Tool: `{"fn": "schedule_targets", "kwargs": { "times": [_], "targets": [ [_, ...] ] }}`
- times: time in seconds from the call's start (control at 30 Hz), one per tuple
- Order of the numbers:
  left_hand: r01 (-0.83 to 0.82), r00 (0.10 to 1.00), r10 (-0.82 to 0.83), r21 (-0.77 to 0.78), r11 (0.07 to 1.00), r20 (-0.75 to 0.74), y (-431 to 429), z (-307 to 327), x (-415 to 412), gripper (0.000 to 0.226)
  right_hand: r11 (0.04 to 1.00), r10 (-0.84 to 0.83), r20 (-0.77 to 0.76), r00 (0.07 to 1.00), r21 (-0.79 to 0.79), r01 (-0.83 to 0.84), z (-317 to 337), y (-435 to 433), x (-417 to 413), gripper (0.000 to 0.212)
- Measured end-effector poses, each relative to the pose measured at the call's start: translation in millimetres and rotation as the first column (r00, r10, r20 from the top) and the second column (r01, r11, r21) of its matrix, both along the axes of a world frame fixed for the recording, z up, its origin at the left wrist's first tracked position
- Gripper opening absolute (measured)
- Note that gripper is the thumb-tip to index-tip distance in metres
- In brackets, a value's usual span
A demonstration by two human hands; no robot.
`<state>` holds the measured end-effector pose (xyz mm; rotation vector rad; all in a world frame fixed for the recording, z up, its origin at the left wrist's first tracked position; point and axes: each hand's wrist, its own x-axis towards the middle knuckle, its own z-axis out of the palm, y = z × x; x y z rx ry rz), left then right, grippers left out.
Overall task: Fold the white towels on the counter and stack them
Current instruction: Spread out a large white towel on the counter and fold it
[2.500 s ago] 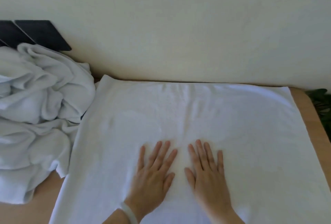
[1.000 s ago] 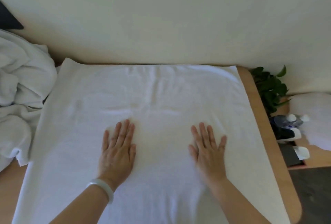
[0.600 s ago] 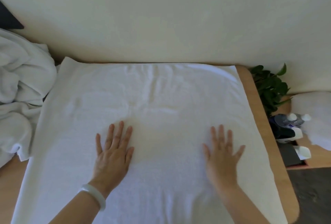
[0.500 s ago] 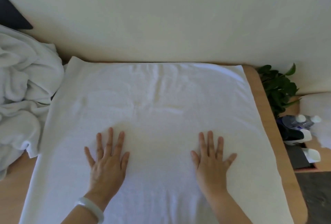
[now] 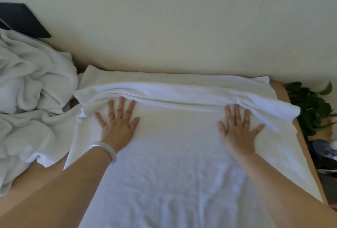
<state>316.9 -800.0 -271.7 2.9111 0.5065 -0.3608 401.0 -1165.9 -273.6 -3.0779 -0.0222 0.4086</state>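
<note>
Head view: left hand (image 5: 116, 123) and right hand (image 5: 237, 129) press flat, fingers spread, gripping nothing, on the white terry towel (image 5: 173, 164) covering the wooden table (image 5: 280, 89) mid-frame; push both evenly for a straight fold.

White towel (image 5: 182, 154); tan counter (image 5: 284, 91); green plant (image 5: 310, 107).

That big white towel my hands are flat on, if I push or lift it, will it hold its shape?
Probably floppy: the towel is rumpled into a soft ridge beyond the left hand and right hand, so pushing likely bunches it rather than sliding it. Lifted by a corner it would probably sag, like the crumpled pile beside it.
</note>
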Motion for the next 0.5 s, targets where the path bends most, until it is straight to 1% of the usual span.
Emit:
{"fn": "schedule_targets", "kwargs": {
  "times": [0.1,0.13,0.17,0.2,0.23,0.27,0.3,0.37,0.43,0.5],
  "targets": [
    [-0.014,0.997,0.014,0.0,1.0,-0.077,10.7,8.8,35.9,0.062,1.0,-0.021,-0.043,0.999,0.021,0.022,6.0,21.1,42.1,0.066],
    [-0.029,0.997,0.03,0.007,1.0,-0.076,9.8,12.3,41.0,0.062,0.999,-0.031,-0.034,0.999,0.029,0.032,8.5,30.1,44.8,0.067],
    [-0.034,0.999,0.035,0.028,0.999,-0.039,3.1,14.9,41.6,0.063,0.999,-0.019,0.024,1.0,0.034,0.018,10.7,40.2,40.6,0.067],
    [-0.018,0.999,0.016,0.052,0.998,0.04,-10.8,16.8,38.3,0.062,0.999,0.026,0.112,0.993,0.038,-0.031,12.5,52.1,30.1,0.066],
    [0.023,0.988,-0.031,0.06,0.998,0.148,-31.7,18.4,30.7,0.061,0.994,0.095,0.193,0.977,0.04,-0.105,11.9,65.2,13.5,0.066],
    [0.091,0.969,-0.101,0.052,0.994,0.227,-55.7,17.9,19.6,0.061,0.982,0.168,0.232,0.958,0.043,-0.182,9.0,78.7,-6.8,0.066],
    [0.177,0.951,-0.18,0.033,0.984,0.252,-79.6,14.3,5.9,0.061,0.967,0.225,0.239,0.945,0.06,-0.246,4.9,90.9,-27.5,0.065],
    [0.303,0.933,-0.296,0.001,0.953,0.205,-108.3,4.0,-20.0,0.061,0.949,0.279,0.206,0.938,0.092,-0.303,-3.9,100.2,-57.5,0.063],
    [0.306,0.936,-0.301,0.001,0.952,0.181,-98.3,-6.7,-31.7,0.061,0.954,0.258,0.193,0.947,0.103,-0.281,-11.0,81.3,-59.0,0.063],
    [0.216,0.958,-0.216,0.022,0.976,0.191,-67.6,-10.1,-36.8,0.061,0.979,0.183,0.193,0.964,0.049,-0.196,-13.8,43.9,-51.0,0.064]
  ]
}}
